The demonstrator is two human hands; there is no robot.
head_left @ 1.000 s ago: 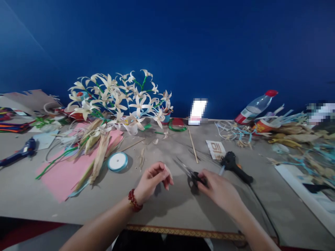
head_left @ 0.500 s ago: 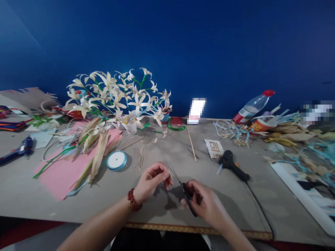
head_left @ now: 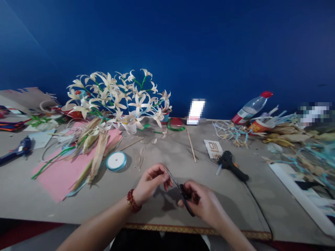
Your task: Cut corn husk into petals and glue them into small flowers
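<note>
Black-handled scissors (head_left: 186, 200) are in my right hand (head_left: 205, 202), fingers through and around the loops, with the thin blades pointing up and left. The blade tips reach the fingertips of my left hand (head_left: 154, 179), which is closed in a pinch above the table; whatever lies between its fingers is too small to make out. A red beaded bracelet (head_left: 134, 200) circles the left wrist. Left of that hand lies a spool of light blue ribbon (head_left: 116, 161), flat on the table, with a few dry husk scraps (head_left: 140, 158) beside it.
White husk flowers on green stems (head_left: 117, 97) stand at the back left. Pink paper (head_left: 60, 174) with dry husks (head_left: 99, 157) lies at left, near a blue glue gun (head_left: 22, 148). A black glue gun (head_left: 232, 165), its cord, and a bottle (head_left: 252, 108) are at right.
The scissors' blades have moved left and closed somewhat, their tips now at my left fingertips. My left hand stays almost where it was, still pinched.
</note>
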